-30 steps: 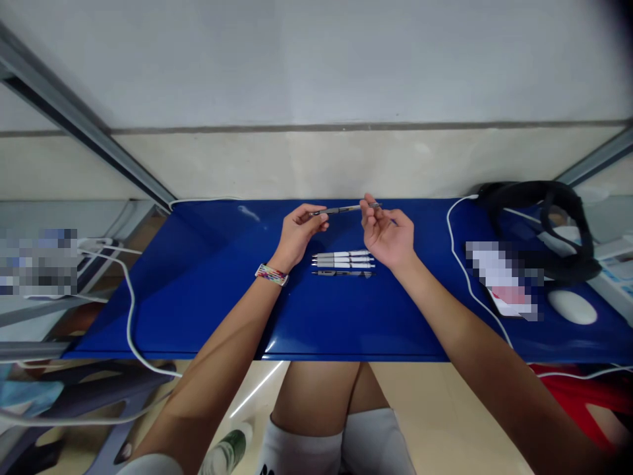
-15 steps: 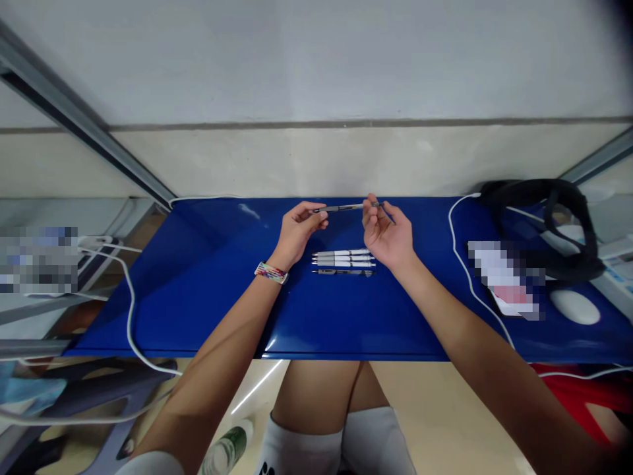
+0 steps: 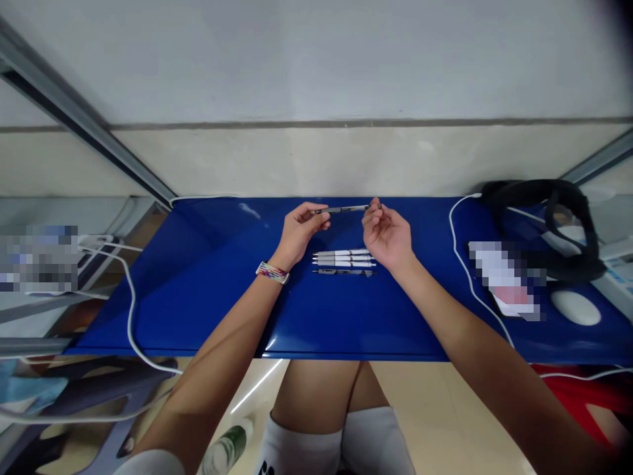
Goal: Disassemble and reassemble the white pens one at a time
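Note:
A slim pen (image 3: 341,209) with a grey and clear barrel is held nearly level above the far part of the blue table (image 3: 208,284). My left hand (image 3: 299,231) pinches its left end between thumb and fingers. At its right end, the curled fingers of my right hand (image 3: 386,234) close around the tip of the barrel and hide it. Below the hands, several white pens (image 3: 341,258) with grey grips lie side by side, their points to the left. One dark pen (image 3: 343,272) lies parallel, nearer to me.
On the right are a white cable (image 3: 462,264), a blurred-out phone-like object (image 3: 504,280), a white mouse (image 3: 575,307) and a black headset-like strap (image 3: 578,224). A wall (image 3: 316,161) runs behind the table. On the floor stands a bottle (image 3: 228,448).
My right fingers have curled in over the pen's right end; the thin dark piece that stuck out between them is now hidden. My left hand has hardly moved.

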Tool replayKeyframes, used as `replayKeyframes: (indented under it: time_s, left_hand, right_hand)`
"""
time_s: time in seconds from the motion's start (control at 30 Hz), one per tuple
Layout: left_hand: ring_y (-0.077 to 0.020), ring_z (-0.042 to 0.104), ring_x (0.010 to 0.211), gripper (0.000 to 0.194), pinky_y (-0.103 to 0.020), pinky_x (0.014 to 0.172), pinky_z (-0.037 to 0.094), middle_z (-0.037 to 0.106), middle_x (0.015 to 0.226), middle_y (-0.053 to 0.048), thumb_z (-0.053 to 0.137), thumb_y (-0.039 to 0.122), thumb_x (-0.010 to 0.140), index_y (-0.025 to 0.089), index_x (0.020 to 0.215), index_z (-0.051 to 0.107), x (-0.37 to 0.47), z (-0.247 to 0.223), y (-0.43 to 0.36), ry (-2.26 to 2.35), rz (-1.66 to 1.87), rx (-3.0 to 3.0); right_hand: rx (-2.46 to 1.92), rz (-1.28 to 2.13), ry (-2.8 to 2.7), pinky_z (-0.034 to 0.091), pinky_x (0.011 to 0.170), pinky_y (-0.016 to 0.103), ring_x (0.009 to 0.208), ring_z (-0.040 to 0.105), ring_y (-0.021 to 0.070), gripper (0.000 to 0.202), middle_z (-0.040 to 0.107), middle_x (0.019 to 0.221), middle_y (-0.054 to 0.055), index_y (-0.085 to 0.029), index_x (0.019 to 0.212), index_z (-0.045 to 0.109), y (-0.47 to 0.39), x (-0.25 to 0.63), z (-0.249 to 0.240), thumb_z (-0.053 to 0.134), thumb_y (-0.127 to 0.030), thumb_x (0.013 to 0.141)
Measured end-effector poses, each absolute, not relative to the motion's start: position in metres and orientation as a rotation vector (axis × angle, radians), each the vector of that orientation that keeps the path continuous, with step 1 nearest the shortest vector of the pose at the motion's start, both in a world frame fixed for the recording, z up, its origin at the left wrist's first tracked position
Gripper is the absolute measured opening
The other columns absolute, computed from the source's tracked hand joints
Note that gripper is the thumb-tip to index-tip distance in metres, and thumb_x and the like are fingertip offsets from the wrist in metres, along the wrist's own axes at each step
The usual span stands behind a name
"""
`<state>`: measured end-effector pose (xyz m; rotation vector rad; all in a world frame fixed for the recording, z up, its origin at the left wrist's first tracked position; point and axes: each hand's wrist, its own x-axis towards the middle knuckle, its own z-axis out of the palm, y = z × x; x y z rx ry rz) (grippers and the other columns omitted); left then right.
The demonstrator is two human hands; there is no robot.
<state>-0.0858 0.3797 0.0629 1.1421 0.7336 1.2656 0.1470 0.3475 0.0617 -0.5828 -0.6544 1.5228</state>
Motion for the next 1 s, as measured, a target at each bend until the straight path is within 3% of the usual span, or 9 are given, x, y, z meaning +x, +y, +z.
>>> replayKeyframes:
  time_s: [0.2,0.37,0.67,0.87,1.0]
  left_hand:
    - [-0.012,0.074,0.076,0.039,-0.029,0.079,0.063,0.078,0.088,-0.001,0.101,0.036,0.075,0.021,0.104,0.081,-0.09,0.065,0.382,0.748,1.284,1.146]
    - [-0.0138,0.075,0.076,0.038,-0.03,0.079,0.063,0.078,0.085,-0.001,0.101,0.038,0.075,0.021,0.103,0.082,-0.094,0.065,0.385,0.773,1.32,1.202]
    - [-0.0174,0.074,0.079,0.03,-0.032,0.079,0.059,0.082,0.089,-0.006,0.094,0.039,0.085,0.019,0.107,0.087,-0.101,0.07,0.38,0.847,1.189,1.583]
    - [-0.0223,0.077,0.091,0.022,-0.036,0.085,0.059,0.086,0.103,-0.009,0.091,0.04,0.088,0.024,0.102,0.091,-0.102,0.068,0.379,0.892,1.135,1.784]
    - [-0.0244,0.079,0.093,0.018,-0.039,0.088,0.059,0.087,0.103,-0.008,0.086,0.041,0.092,0.024,0.099,0.09,-0.105,0.07,0.378,0.96,1.04,1.906]
  right_hand:
    - [-0.649,1.49,-0.748,0.072,0.085,0.031,0.097,0.08,0.016,0.033,0.084,0.116,0.001,-0.03,0.119,0.078,0.342,0.142,0.073,0.07,-0.025,0.088]
    - [-0.75,1.476,-0.838,0.071,0.076,0.029,0.08,0.078,0.0169,0.032,0.086,0.102,0.002,-0.027,0.123,0.079,0.339,0.142,0.082,0.077,-0.036,0.092]
    - [-0.891,1.264,-1.174,0.068,0.066,0.032,0.067,0.078,0.0186,0.03,0.085,0.087,0.006,-0.022,0.107,0.085,0.338,0.154,0.077,0.093,-0.043,0.086]
    - [-1.007,1.108,-1.401,0.064,0.067,0.03,0.07,0.075,0.0168,0.027,0.085,0.09,0.005,-0.024,0.113,0.086,0.337,0.164,0.076,0.088,-0.037,0.089]
    - [-1.127,0.935,-1.59,0.058,0.067,0.033,0.072,0.07,0.0181,0.017,0.08,0.085,0.004,-0.024,0.103,0.087,0.336,0.169,0.074,0.086,-0.032,0.088]
